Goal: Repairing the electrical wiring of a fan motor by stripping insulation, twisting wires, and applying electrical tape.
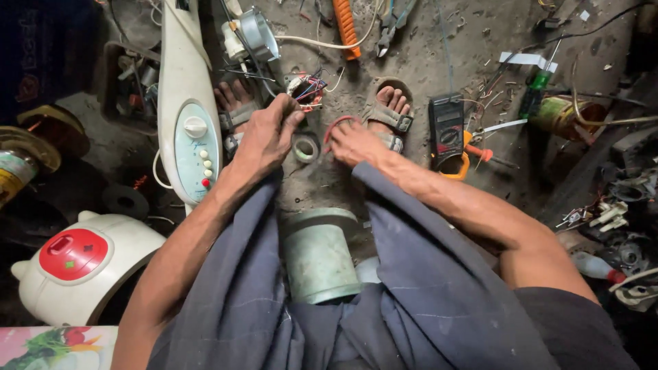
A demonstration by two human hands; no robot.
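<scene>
Pinching a bundle of coloured wires (308, 88), the left hand (264, 137) closes its fingertips on the strands. The right hand (353, 142) curls loosely around a red wire loop (337, 125). Between both hands a tape roll (306, 148) lies on the floor (425, 62). Right of the right hand sits a multimeter (447, 125); left of the left hand, a white fan base (192, 137).

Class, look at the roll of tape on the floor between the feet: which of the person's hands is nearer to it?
Left. The left hand sits just beside the roll of tape; the right hand lies slightly farther off on its other side.
</scene>
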